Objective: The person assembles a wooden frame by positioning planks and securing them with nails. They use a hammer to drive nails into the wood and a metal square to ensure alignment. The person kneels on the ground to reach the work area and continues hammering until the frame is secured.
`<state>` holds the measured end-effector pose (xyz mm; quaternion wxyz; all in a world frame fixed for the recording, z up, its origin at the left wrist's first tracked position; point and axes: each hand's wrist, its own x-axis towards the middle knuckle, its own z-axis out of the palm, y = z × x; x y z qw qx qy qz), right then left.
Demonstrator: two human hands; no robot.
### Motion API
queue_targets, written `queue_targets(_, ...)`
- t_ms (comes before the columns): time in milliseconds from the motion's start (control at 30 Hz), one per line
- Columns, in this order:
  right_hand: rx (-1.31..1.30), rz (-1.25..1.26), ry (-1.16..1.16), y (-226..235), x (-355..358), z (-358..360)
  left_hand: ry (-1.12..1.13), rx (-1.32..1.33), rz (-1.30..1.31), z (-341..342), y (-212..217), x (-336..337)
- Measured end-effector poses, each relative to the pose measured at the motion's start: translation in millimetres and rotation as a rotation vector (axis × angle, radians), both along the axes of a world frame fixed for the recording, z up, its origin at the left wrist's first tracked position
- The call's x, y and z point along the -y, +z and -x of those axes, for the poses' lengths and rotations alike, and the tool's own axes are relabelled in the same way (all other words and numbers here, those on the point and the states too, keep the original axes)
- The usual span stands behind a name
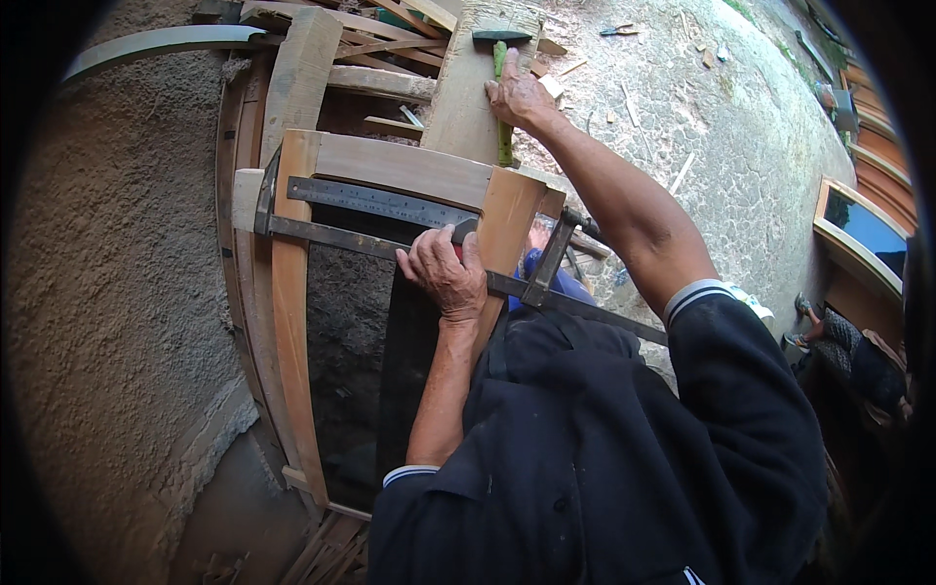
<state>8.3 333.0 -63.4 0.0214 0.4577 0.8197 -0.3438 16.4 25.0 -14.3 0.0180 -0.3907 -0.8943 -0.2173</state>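
A wooden frame with dark glass or an opening lies before me, and a long metal bar clamp spans it. A steel try square with a ruled blade rests across the frame's upper end. My left hand is closed around the square's stock, where a bit of red shows, just over the clamp bar. Farther off, my right hand reaches out with its fingers around the green handle of a hammer. The hammer's dark head lies on a thick wooden beam.
A rough wall rises close on the left. Wood offcuts are piled at the far left. Pliers and scraps lie on the concrete ground. At right, a person is near another framed panel.
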Motion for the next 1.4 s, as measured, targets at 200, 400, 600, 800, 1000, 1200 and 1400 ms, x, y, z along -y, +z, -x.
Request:
queue_targets(200,0.062,0.044,-0.006,1,-1,1,-0.004,0.013,-0.011,0,1,-1)
queue_targets(400,0.064,0.019,0.007,3,-1,2,-0.010,-0.009,-0.026,1,2,-2)
queue_targets(600,0.056,0.022,0.003,3,-1,1,-0.013,-0.007,-0.024,0,0,-1)
queue_targets(800,0.037,0.005,-0.004,2,0,1,-0.012,-0.012,-0.042,1,1,-2)
queue_targets(1000,0.051,0.017,-0.014,4,1,2,-0.013,-0.013,-0.032,1,2,-2)
queue_targets(1200,0.030,0.008,0.004,2,-3,1,0.037,-0.017,0.022,1,5,-3)
queue_targets(1400,0.036,0.015,-0.014,-4,-4,-2,0.078,-0.070,0.078,15,9,3)
